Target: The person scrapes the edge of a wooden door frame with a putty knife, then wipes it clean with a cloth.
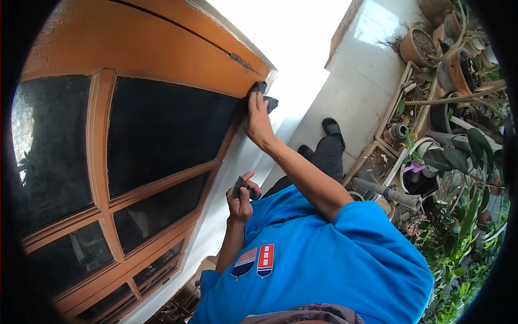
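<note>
My right hand [259,120] reaches up along the orange-brown window frame [178,69], its fingers closed on a dark, crumpled sheet [271,103] that looks like sandpaper. This sheet presses at the frame's edge, beside the white wall. Lower down, near my waist, my left hand [241,204] is bent round a dark grey-green folded piece [237,187] of similar look. Its thumb lies along the piece, and the forefinger sticks out. Dark glass panes [167,135] fill the frame beside both hands.
A hinge [237,58] shows on the frame's seam. My shoes [331,127] stand on pale floor tiles [353,81]. On the right are clay pots [416,47], planter troughs [383,129], a grey pipe [386,193] and leafy plants [464,227].
</note>
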Motion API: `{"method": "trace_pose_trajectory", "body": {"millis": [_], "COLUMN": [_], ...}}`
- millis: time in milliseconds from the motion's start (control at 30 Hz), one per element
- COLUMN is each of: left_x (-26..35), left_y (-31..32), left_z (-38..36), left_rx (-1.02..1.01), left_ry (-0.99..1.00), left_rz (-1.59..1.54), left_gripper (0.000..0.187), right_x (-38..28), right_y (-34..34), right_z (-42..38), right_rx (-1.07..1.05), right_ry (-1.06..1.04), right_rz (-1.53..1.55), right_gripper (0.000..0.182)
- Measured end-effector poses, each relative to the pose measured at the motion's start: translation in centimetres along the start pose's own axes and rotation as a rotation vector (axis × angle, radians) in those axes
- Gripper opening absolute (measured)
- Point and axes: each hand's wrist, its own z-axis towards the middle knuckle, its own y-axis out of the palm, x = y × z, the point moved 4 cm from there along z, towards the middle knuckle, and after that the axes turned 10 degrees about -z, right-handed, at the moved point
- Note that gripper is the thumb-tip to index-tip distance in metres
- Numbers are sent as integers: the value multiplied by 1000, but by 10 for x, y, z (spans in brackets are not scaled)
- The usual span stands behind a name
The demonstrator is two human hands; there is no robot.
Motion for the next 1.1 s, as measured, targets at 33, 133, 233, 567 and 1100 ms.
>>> {"method": "trace_pose_trajectory", "body": {"millis": [33, 133, 233, 567, 1100], "left_x": [-1, -7, 2, 2, 21], "left_y": [1, 0, 7, -2, -15], "left_z": [1, -2, 1, 1, -3], "left_rx": [-9, -73, -112, 3, 32], "left_ry": [13, -53, -63, 2, -3], "left_rz": [7, 43, 51, 17, -102], "left_gripper": [57, 56, 56, 58, 50], "right_x": [-16, -93, -126, 16, -162], "right_y": [-6, -41, -59, 2, -102], "right_z": [4, 26, 42, 2, 7], "right_rx": [70, 201, 241, 136, 150], "right_ry": [-59, -445, -601, 45, -418], "right_rz": [18, -16, -47, 177, 425], "right_gripper": [78, 60, 54, 81, 76]}}
